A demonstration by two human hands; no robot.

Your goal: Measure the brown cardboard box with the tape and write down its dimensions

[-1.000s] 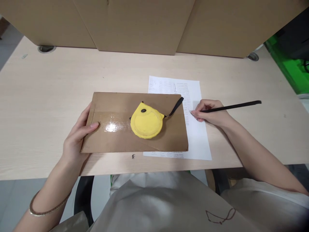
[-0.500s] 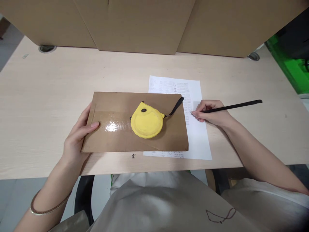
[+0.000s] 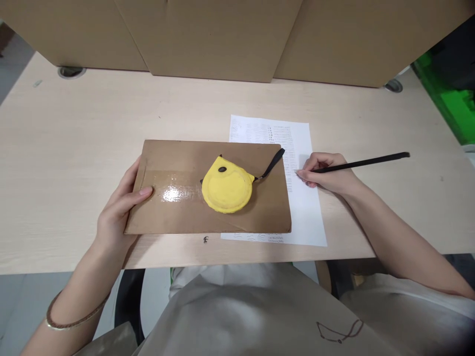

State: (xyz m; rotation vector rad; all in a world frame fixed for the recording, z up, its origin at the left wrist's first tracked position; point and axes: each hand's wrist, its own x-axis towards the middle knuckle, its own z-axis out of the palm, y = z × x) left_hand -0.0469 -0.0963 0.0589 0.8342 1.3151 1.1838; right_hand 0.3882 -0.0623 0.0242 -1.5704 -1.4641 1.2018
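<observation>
My left hand [image 3: 120,202] grips the left end of a flat cardboard box [image 3: 174,217], thumb on top and fingers hidden behind its edge. On the box lies a yellow chick-shaped pouch [image 3: 227,190] with a black eye and a black wrist strap [image 3: 273,163] reaching past the box's right side. Under the box is a printed sheet of paper [image 3: 302,212], its middle left part covered. My right hand [image 3: 326,172] rests at the sheet's right edge, fingers pinched around a long black pen-like stick [image 3: 371,161] whose far end points right. Its tip, near the paper, is hard to make out.
Tall cardboard panels [image 3: 211,39] stand along the back of the light wood desk [image 3: 74,148]. Round cable holes sit at the back left [image 3: 71,72] and back right [image 3: 393,85]. A small dark mark [image 3: 206,240] is near the front edge.
Almost nothing differs. The view has shifted very slightly; both hands keep their holds, and the pouch stays in place on the box.
</observation>
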